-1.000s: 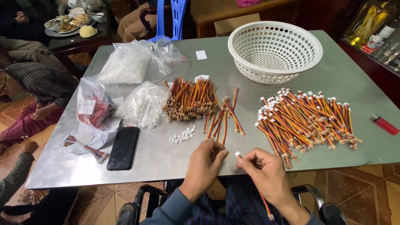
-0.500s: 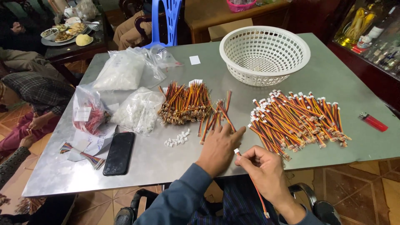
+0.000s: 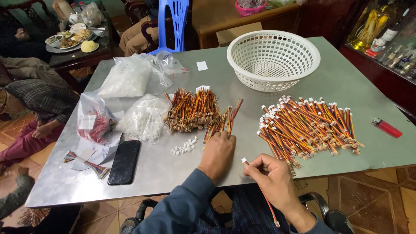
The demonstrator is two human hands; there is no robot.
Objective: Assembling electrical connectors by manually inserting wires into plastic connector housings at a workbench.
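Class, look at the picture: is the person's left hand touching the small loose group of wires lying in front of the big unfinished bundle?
Touching. The head view shows the left hand with its fingertips resting on the near ends of the loose wires.

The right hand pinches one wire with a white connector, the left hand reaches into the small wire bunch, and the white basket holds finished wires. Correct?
Not quite: in the head view the white basket is empty. The right hand does pinch one wire, and the left hand does reach into the small wire bunch.

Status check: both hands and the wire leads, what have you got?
Left hand on the loose wire leads at mid-table. Right hand pinches one wire lead, white connector at its top. Small white connectors lie beside the left hand, nothing blocking.
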